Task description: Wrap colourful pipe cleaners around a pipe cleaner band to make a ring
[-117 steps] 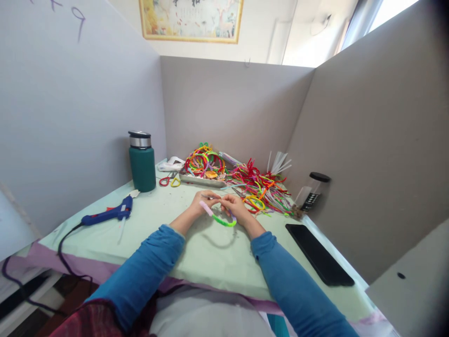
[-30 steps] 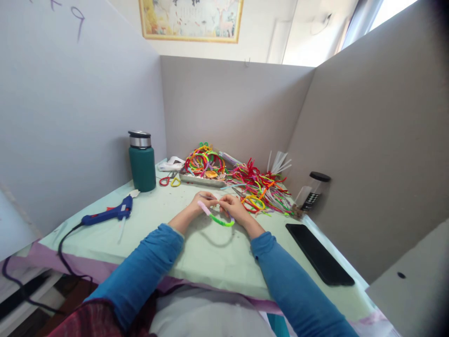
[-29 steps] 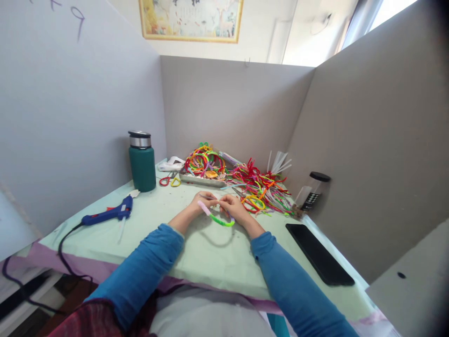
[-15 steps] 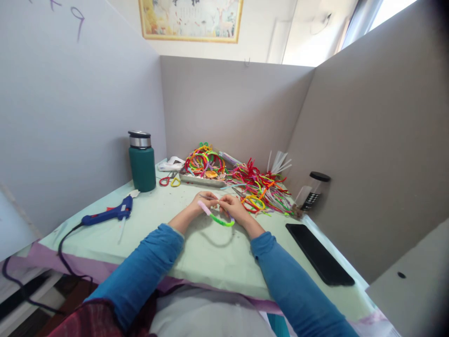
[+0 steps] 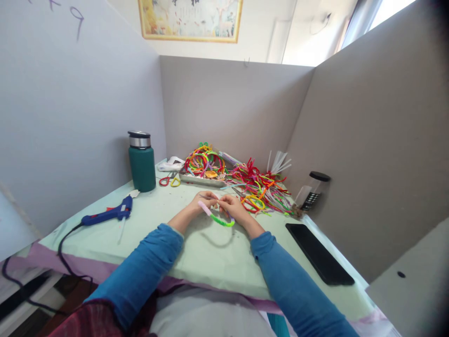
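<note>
The metal tray [image 5: 202, 180] holds a heap of coloured loops [image 5: 204, 161], with flat scraps among them. A clear jar [image 5: 314, 189] with a black lid stands at the right; its contents are unclear. The band [image 5: 223, 223] is curved below the fingers, above the table [image 5: 196, 260]: its purple end runs into the right hand [image 5: 234, 207], whose fingers are pinched shut on it, and its pink end sits just below the left fingers. The left hand [image 5: 204, 200] is closed on what looks like a slim tool, fingertips meeting the right's.
</note>
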Motion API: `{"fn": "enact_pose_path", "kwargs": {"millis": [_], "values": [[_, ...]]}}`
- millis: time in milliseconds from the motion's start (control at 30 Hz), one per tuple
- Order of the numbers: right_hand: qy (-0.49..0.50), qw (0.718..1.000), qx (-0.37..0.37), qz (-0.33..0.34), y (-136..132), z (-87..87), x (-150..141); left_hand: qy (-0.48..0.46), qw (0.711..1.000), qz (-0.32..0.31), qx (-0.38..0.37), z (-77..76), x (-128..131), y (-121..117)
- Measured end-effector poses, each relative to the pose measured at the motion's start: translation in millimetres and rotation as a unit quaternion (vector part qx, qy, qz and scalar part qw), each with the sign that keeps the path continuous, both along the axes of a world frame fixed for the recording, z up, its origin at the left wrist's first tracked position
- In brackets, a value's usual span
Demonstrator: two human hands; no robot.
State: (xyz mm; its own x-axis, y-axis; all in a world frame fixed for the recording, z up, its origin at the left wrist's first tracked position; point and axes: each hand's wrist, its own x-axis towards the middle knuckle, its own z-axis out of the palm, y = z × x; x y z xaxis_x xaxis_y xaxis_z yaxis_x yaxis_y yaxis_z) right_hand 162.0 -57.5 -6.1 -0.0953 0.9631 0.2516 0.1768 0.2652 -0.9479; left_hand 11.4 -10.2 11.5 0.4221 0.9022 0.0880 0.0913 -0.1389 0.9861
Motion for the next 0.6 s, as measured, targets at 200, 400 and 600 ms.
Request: {"fn": "enact_pose_path", "kwargs": {"millis": [200,400,600], "values": [[0.0,1.0,0.0,-0.002,1,-0.7,1,-0.002,1.0,0.0,-0.006,-2.3,2,2],[0.001,1.0,-0.003,-0.001,3,-4.4,1,-0.009,1.0,-0.018,0.003,-13.0,1,12],[0.0,1.0,-0.002,0.002,4,-5.1,1,-0.019,1.0,-0.018,-0.011,-20.5,1,17]]}}
